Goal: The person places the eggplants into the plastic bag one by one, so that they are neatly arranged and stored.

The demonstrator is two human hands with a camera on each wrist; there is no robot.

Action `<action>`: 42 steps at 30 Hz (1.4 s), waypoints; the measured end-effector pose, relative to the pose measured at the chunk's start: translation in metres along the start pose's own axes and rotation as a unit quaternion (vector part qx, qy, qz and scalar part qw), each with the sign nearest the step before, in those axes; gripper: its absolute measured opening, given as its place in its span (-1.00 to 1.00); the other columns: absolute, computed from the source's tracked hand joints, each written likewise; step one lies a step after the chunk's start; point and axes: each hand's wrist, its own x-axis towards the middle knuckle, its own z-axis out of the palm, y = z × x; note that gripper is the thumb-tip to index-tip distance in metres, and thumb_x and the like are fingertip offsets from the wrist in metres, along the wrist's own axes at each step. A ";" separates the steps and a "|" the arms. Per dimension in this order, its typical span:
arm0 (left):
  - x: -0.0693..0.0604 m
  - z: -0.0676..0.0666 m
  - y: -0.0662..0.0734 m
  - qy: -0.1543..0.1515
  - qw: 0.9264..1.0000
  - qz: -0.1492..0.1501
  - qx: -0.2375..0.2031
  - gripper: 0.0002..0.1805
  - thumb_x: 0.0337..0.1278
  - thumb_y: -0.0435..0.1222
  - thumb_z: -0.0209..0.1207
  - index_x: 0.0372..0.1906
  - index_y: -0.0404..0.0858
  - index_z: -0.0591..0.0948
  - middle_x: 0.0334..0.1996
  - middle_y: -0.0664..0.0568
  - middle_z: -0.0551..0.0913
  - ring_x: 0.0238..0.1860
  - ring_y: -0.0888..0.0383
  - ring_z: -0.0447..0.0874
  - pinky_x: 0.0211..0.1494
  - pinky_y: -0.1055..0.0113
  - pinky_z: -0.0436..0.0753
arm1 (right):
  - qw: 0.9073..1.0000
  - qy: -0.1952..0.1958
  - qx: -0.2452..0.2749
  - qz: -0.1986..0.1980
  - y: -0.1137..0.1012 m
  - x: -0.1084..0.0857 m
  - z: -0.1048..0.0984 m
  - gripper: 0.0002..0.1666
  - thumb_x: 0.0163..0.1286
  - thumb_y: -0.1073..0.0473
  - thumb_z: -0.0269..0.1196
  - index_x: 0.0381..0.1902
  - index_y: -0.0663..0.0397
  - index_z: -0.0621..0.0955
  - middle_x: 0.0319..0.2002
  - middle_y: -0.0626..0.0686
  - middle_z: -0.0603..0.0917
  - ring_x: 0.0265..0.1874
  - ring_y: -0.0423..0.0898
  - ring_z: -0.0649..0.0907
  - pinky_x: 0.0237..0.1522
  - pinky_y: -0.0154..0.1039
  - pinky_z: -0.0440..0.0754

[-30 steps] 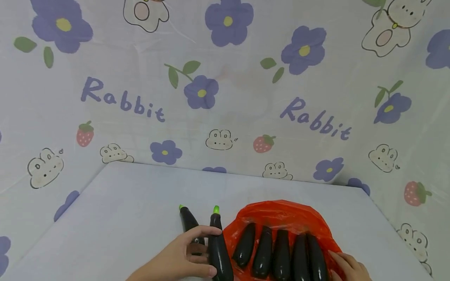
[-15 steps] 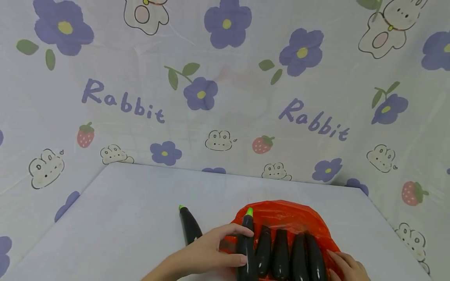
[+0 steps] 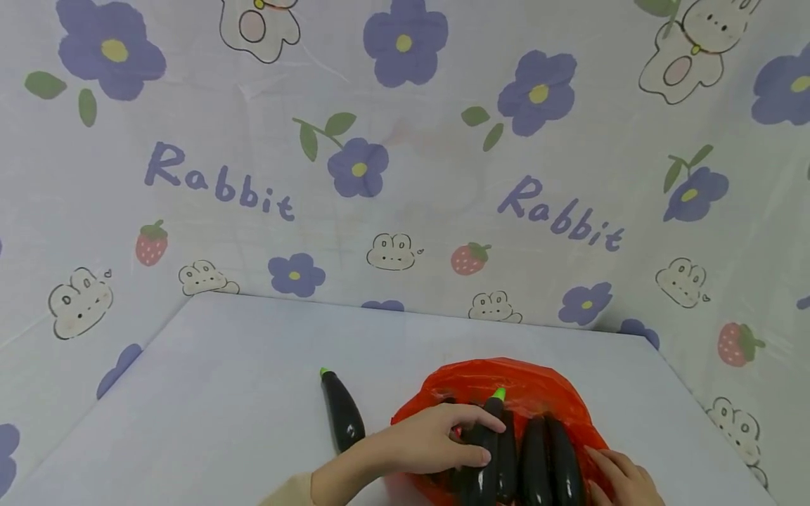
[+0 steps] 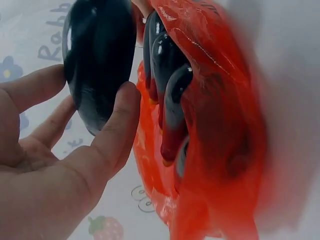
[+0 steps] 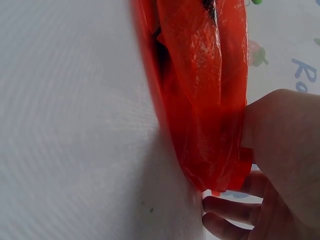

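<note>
A dark, glossy eggplant (image 3: 482,485) with a bright green stem end is gripped between the thumb and fingers of my left hand (image 3: 424,439), above the red plastic bag (image 3: 506,372). Several more eggplants (image 3: 536,460) lie side by side in the bag; some are partly hidden by my left hand. In the left wrist view the held eggplant (image 4: 100,60) hangs beside the bag's open mouth. My right hand (image 3: 625,479) holds the bag's right edge, and in the right wrist view the red film (image 5: 210,145) runs between thumb side and fingers.
One loose eggplant (image 3: 342,414) lies on the white table (image 3: 209,393), left of the bag and close to my left forearm. Behind the table hangs a cloth (image 3: 405,211) printed with flowers and rabbits.
My left hand has carried the eggplant rightward from beside the bag to above the eggplants inside it. My right hand has stayed at the bag's edge.
</note>
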 end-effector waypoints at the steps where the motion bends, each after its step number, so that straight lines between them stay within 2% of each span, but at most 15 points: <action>1: 0.003 0.001 0.001 -0.002 1.000 0.003 -0.003 -0.65 0.27 -0.27 0.26 0.13 0.05 0.63 -0.06 0.23 0.58 -0.21 0.20 0.59 -0.12 0.30 0.63 | 1.000 0.005 -0.001 -0.002 -0.001 0.000 0.000 -0.49 0.25 0.21 0.38 0.10 0.38 0.58 -0.09 0.20 0.59 -0.21 0.16 0.56 -0.15 0.18 0.56; 5: 0.014 0.005 0.002 -0.007 1.000 0.008 0.006 -0.63 0.25 -0.28 0.28 0.14 0.03 0.63 -0.04 0.21 0.59 -0.26 0.22 0.62 -0.12 0.33 0.63 | 1.000 0.008 -0.003 -0.001 -0.003 -0.001 0.000 -0.49 0.25 0.21 0.37 0.10 0.37 0.58 -0.08 0.22 0.58 -0.19 0.18 0.56 -0.13 0.21 0.55; 8: 0.021 0.010 0.002 -0.017 1.000 0.002 -0.005 -0.62 0.26 -0.30 0.26 0.17 0.01 0.62 -0.07 0.18 0.59 -0.34 0.18 0.65 -0.12 0.32 0.63 | 1.000 0.007 0.001 0.001 -0.004 -0.001 0.000 -0.49 0.24 0.21 0.37 0.11 0.36 0.58 -0.06 0.21 0.58 -0.18 0.18 0.55 -0.12 0.21 0.55; 11: 0.027 0.015 0.003 -0.025 1.000 -0.008 -0.015 -0.61 0.28 -0.31 0.24 0.19 -0.01 0.62 -0.19 0.13 0.58 -0.41 0.13 0.66 -0.17 0.32 0.64 | 1.000 -0.008 0.006 0.015 -0.003 -0.001 -0.001 -0.46 0.25 0.19 0.36 0.14 0.35 0.56 -0.03 0.21 0.58 -0.16 0.17 0.54 -0.11 0.21 0.56; 15: 0.034 0.021 0.005 -0.022 1.000 -0.015 0.001 -0.61 0.27 -0.30 0.25 0.18 0.00 0.64 -0.33 0.07 0.54 -0.45 0.13 0.64 -0.27 0.35 0.60 | 1.000 -0.015 0.008 0.024 -0.003 -0.001 -0.001 -0.45 0.26 0.18 0.36 0.15 0.36 0.55 -0.03 0.23 0.57 -0.16 0.17 0.53 -0.12 0.21 0.57; 19: 0.038 0.023 0.005 -0.009 0.999 -0.030 0.007 -0.55 0.23 -0.29 0.28 0.22 0.04 0.61 -0.29 0.03 0.54 -0.46 0.12 0.64 -0.28 0.33 0.60 | 1.000 0.012 0.006 0.001 -0.002 -0.003 0.000 -0.48 0.23 0.21 0.38 0.11 0.36 0.58 -0.06 0.21 0.59 -0.18 0.17 0.55 -0.14 0.19 0.57; 25: 0.040 0.025 0.004 0.023 0.998 -0.053 -0.011 -0.39 0.11 -0.33 0.37 0.28 0.00 0.48 -0.18 0.05 0.58 -0.44 0.11 0.63 -0.25 0.26 0.68 | 0.998 0.050 -0.002 -0.033 0.000 -0.006 0.004 -0.50 0.18 0.24 0.41 0.06 0.35 0.61 -0.10 0.19 0.60 -0.23 0.15 0.57 -0.19 0.16 0.57; 30: 0.042 0.026 0.006 0.031 0.998 -0.052 0.028 -0.49 0.05 -0.29 0.40 0.16 -0.07 0.59 -0.24 0.09 0.61 -0.33 0.20 0.58 -0.29 0.31 0.66 | 1.000 0.023 0.005 -0.012 0.000 -0.005 0.001 -0.48 0.21 0.22 0.39 0.10 0.37 0.58 -0.06 0.22 0.59 -0.20 0.18 0.56 -0.16 0.20 0.57; 33: 0.042 0.029 0.008 0.049 0.996 -0.057 0.045 -0.53 0.01 -0.27 0.42 0.11 -0.10 0.63 -0.28 0.10 0.61 -0.34 0.23 0.57 -0.32 0.32 0.64 | 1.000 -0.004 0.011 0.005 -0.001 -0.003 -0.001 -0.46 0.24 0.21 0.37 0.13 0.38 0.56 -0.03 0.24 0.58 -0.16 0.20 0.55 -0.12 0.23 0.56; 39: 0.044 0.038 0.011 0.090 0.993 -0.068 0.031 -0.53 0.00 -0.25 0.42 0.09 -0.19 0.65 -0.40 0.09 0.59 -0.54 0.17 0.60 -0.41 0.33 0.65 | 0.999 -0.033 0.015 0.027 -0.003 -0.001 -0.004 -0.42 0.26 0.18 0.36 0.17 0.38 0.53 0.01 0.26 0.56 -0.14 0.19 0.53 -0.09 0.24 0.56; 42: 0.047 0.041 0.010 0.103 0.992 -0.062 0.038 -0.53 0.00 -0.22 0.43 0.08 -0.20 0.66 -0.40 0.12 0.60 -0.50 0.20 0.57 -0.40 0.34 0.62 | 0.999 -0.034 0.014 0.029 -0.003 -0.002 -0.003 -0.41 0.26 0.17 0.36 0.18 0.39 0.52 0.01 0.26 0.56 -0.14 0.18 0.53 -0.09 0.23 0.56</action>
